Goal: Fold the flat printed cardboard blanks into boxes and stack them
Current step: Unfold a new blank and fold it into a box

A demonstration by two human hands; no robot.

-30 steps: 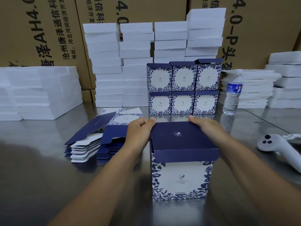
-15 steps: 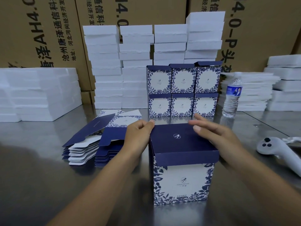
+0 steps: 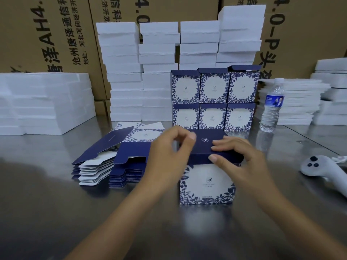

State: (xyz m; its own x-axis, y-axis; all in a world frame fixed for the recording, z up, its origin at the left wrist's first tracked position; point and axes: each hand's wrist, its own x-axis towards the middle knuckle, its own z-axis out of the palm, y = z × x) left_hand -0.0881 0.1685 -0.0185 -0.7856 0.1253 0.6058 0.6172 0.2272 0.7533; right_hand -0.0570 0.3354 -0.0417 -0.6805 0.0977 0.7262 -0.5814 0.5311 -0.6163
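Steel table (image 3: 56, 212), shipping cartons (image 3: 187, 8) walling 12 o'clock. Box (image 3: 206, 184) centre; my right hand (image 3: 242, 160) pinches its lid (image 3: 202, 147) edge. My left hand (image 3: 167, 156) curled at its 9 o'clock, blurred, can't tell grip.

table (image 3: 47, 203): brushed steel, smooth, dull sheen, blurry reflections. box (image 3: 206, 184): thin printed card, navy lid matt, white front matt w/ blue leaf print. blanks (image 3: 129, 156): same card, navy outside, plain white inside. foam (image 3: 122, 53) slabs: white, grainy, ragged edges, zero shine. cartons (image 3: 28, 34): brown corrugated card, matt, black ink. bottle (image 3: 270, 109): clear plastic, glossy, ribbed, blue film label. controller (image 3: 319, 167): white plastic, smooth, satin-ish, black buttons.
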